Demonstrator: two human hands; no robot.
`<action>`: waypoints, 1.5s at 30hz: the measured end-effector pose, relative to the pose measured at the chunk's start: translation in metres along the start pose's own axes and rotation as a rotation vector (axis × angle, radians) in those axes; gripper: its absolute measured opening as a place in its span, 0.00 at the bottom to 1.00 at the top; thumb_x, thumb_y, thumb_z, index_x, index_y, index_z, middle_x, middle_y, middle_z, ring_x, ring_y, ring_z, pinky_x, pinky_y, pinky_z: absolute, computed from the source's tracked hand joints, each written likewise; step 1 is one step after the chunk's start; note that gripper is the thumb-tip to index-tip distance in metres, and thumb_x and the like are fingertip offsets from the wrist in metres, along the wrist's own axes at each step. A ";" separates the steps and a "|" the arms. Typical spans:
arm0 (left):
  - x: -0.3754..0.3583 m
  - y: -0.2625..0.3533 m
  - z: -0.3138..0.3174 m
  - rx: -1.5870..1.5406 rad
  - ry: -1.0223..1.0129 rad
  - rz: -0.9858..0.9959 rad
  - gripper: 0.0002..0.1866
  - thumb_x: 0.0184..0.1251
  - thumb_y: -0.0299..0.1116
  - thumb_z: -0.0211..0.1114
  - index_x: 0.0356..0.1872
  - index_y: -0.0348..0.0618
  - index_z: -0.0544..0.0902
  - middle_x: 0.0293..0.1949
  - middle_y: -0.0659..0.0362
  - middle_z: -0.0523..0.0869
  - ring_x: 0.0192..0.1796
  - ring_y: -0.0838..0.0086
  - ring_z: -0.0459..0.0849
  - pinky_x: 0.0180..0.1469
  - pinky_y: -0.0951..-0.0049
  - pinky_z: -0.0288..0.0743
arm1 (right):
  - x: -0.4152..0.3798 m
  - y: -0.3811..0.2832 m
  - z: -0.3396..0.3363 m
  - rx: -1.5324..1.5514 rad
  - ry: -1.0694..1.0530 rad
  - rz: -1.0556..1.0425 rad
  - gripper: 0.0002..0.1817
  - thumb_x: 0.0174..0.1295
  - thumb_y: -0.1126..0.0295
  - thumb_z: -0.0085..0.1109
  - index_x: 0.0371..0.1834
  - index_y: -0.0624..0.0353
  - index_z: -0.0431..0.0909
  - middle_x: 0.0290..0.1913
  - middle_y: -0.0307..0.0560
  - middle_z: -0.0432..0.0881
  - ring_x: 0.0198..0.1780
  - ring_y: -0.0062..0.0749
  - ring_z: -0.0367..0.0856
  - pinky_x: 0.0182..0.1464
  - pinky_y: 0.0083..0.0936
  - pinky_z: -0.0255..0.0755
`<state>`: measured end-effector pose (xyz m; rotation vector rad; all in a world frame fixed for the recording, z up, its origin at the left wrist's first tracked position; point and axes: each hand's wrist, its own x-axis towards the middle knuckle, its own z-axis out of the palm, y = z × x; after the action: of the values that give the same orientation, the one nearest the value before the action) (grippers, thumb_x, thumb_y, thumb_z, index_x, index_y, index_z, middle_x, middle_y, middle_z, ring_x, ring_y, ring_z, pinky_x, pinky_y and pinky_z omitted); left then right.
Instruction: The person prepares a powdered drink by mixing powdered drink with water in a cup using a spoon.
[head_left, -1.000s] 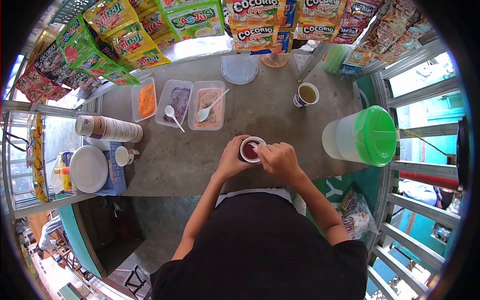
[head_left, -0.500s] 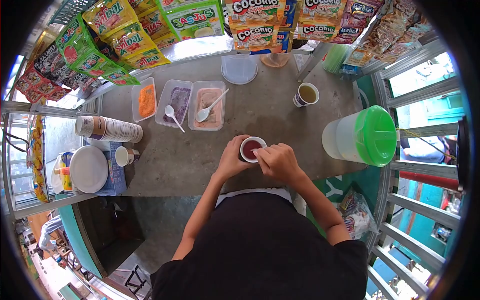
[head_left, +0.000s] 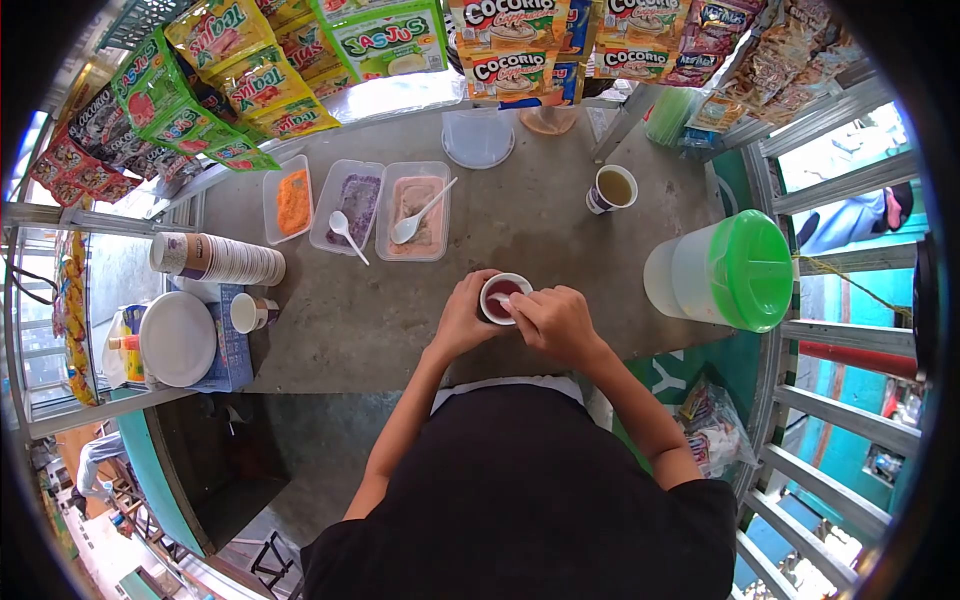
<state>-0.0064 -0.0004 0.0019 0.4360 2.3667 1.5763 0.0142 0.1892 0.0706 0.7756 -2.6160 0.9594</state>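
A paper cup of dark red drink stands near the front of the counter. My left hand wraps round its left side. Over the cup's right rim, my right hand pinches a white spoon that dips into the drink; most of its handle is hidden by my fingers. Beyond my hands lie two tubs of powder, a pink one and a purple one, each with a white spoon in it. Farther right stands another cup with a yellowish-brown drink.
An orange powder tub sits at the back left. Stacked paper cups, a single cup and a round white lid are on the left. A green-lidded pitcher stands at right. Drink sachets hang above the back edge.
My right hand has shifted very slightly and the spoon's position in the red drink differs. My left hand keeps the cup in place. Outside at right, a person's legs have come into view.
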 end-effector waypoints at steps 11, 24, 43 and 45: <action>0.000 0.001 0.000 0.033 0.012 0.018 0.37 0.45 0.35 0.83 0.60 0.41 0.77 0.56 0.51 0.82 0.60 0.58 0.80 0.63 0.62 0.73 | 0.003 0.001 0.001 -0.089 0.030 0.002 0.08 0.62 0.69 0.62 0.25 0.54 0.78 0.21 0.46 0.80 0.24 0.42 0.80 0.29 0.37 0.68; -0.001 0.003 -0.001 0.044 0.010 0.030 0.38 0.45 0.35 0.83 0.60 0.42 0.77 0.56 0.51 0.82 0.61 0.57 0.80 0.64 0.61 0.72 | 0.003 0.002 0.000 -0.117 0.035 0.031 0.09 0.61 0.71 0.65 0.24 0.56 0.79 0.19 0.46 0.79 0.21 0.41 0.78 0.26 0.37 0.65; -0.001 0.002 0.000 0.036 0.007 0.003 0.38 0.45 0.34 0.82 0.61 0.41 0.76 0.57 0.51 0.81 0.61 0.58 0.80 0.64 0.62 0.72 | -0.001 0.000 0.002 -0.075 0.023 0.039 0.08 0.62 0.70 0.63 0.25 0.56 0.78 0.20 0.46 0.80 0.22 0.42 0.79 0.28 0.37 0.67; -0.001 0.003 0.000 0.043 0.017 0.005 0.38 0.45 0.33 0.82 0.61 0.41 0.76 0.57 0.52 0.82 0.60 0.58 0.80 0.64 0.62 0.72 | -0.001 0.001 0.000 -0.127 0.012 0.046 0.09 0.61 0.71 0.66 0.25 0.57 0.78 0.20 0.46 0.80 0.21 0.42 0.78 0.27 0.37 0.67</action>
<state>-0.0052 0.0001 0.0048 0.4401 2.4183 1.5394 0.0149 0.1900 0.0694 0.6800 -2.6644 0.7978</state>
